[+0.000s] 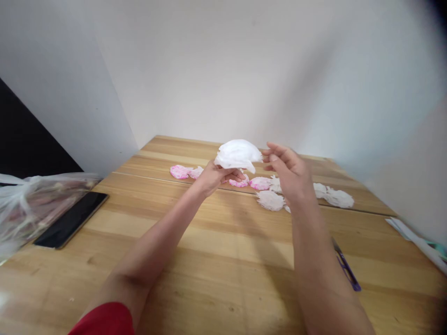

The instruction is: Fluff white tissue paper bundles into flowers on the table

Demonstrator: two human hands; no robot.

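The left hand's (213, 179) fingers reach under a white, dome-shaped piece of thin, ruffled material (239, 154), holding it up by its lower edge; its grip on the near side is partly hidden. The right hand (289, 172) is loosely parted, thumb and fingers bent, its tips at the piece's right edge; whether they touch it I cannot tell.

The piece is raised above the table, smooth and rounded on top, frayed along its rim, with a flap drooping at the lower right. Whether it is paper or cloth is unclear.

Beyond and below the hands lie round, crinkled pink-and-white pieces (180, 171) and ruffled all-white pieces (339, 197), some half hidden by the hands. All rest on a light-brown wooden table (226, 279).

Purple-handled scissors (345, 267) lie beside the right forearm. At far left, a black flat phone (73, 221), its screen dark, sits next to a translucent plastic bag (28, 204). A red sleeve (108, 321) covers the left upper arm.
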